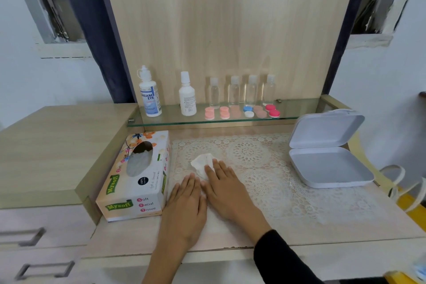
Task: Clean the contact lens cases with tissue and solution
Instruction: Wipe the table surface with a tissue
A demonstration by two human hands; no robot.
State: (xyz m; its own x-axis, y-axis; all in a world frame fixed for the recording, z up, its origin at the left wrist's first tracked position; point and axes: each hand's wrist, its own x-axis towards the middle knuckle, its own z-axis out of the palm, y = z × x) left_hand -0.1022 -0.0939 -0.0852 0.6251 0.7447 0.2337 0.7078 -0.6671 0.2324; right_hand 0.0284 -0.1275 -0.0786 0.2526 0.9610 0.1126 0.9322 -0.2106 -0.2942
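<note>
Taking 12 o'clock as the direction away from the person, two drawer handles (25, 237) show at the far left, in the front of a low cabinet. Next to it the tissue box (136, 175) lies on the bench (345, 226), with its long side running from 6 to 12 o'clock. At 12 o'clock from the box a glass shelf (299, 105) carries the solution bottle (149, 97) with a blue label, standing upright.

The left hand (184, 205) lies flat, palm down, just at 3 o'clock from the tissue box. Its fingers (191, 182) are straight and close together and hold nothing. A second white bottle (187, 97) stands on the shelf at 12 o'clock from this hand.

The tissue (201, 163) lies crumpled on the lace mat (265, 168), at 12 o'clock from the left hand. The right hand (227, 191) is also flat, close beside the left one, and its straight fingers (216, 168) rest on the tissue's edge at 5 o'clock. They press it and do not curl around it. A dark sleeve (281, 258) covers the right forearm.

Further right on the shelf stand four small clear bottles (234, 91) in a row. The contact lens cases (224, 112) lie in front of them, at 6 o'clock: pink, beige, blue with white, and red. All are well apart from the hands.

At 3 o'clock from the tissue, a white box (327, 168) sits on the bench with its lid open.
</note>
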